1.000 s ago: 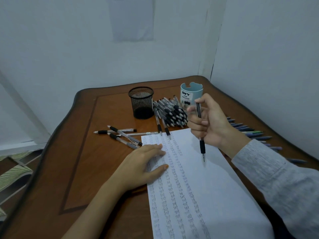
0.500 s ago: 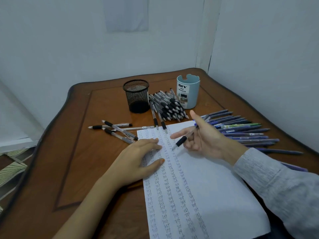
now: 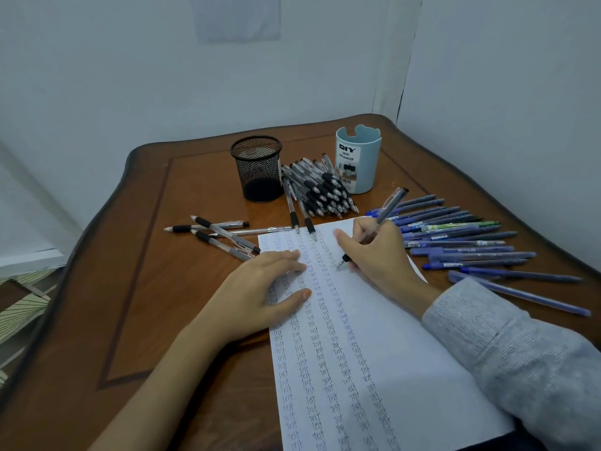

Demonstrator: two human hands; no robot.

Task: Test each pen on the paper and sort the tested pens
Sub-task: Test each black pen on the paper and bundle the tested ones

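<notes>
A white sheet of paper (image 3: 403, 336) lies on the brown table, covered with several columns of the handwritten word "test". My right hand (image 3: 380, 255) grips a clear pen with a black grip (image 3: 387, 208) in a writing hold, its tip touching the paper near the top of the rightmost column. My left hand (image 3: 260, 291) rests flat on the paper's left edge, fingers straight. A pile of black-grip pens (image 3: 320, 188) lies behind the paper. A few more black-grip pens (image 3: 224, 234) lie to the left. Several blue pens (image 3: 468, 239) are spread on the right.
A black mesh cup (image 3: 258, 167) and a light blue desk organizer cup (image 3: 357, 157) stand at the back of the table (image 3: 136, 288). White walls close in behind and on the right. The table's left edge drops to a patterned floor (image 3: 19, 307).
My right hand turned the pen from upright in a fist into a writing hold and lowered its tip onto the paper. My left hand stayed on the paper.
</notes>
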